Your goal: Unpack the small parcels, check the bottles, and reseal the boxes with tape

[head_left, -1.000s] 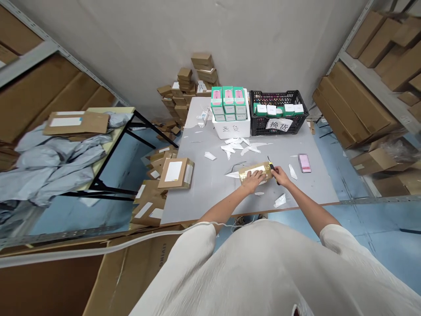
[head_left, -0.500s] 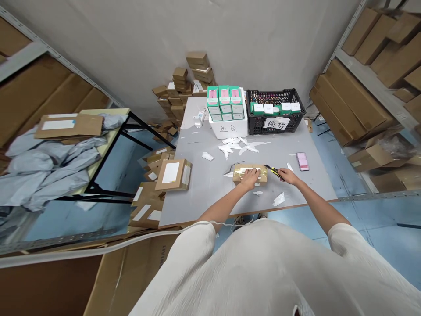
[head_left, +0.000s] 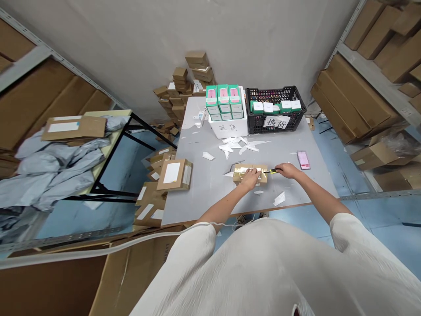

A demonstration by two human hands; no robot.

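A small cardboard box sealed with shiny tape lies near the front of the grey table. My left hand rests over its top and near side, fingers bent, holding it against the tabletop. In my right hand is a yellow and black utility knife, gripped by the handle. The knife points left, its tip at the right part of the box top, close to my left fingers. Whether the blade has gone through the tape I cannot tell.
Torn white paper scraps lie behind the box. Farther back stand a white bin with green boxes and a black crate. Another cardboard box sits at the left edge, a pink item at right.
My right hand has turned the knife flatter and brought its tip left onto the box. My left hand stays on the box. The view has shifted slightly.
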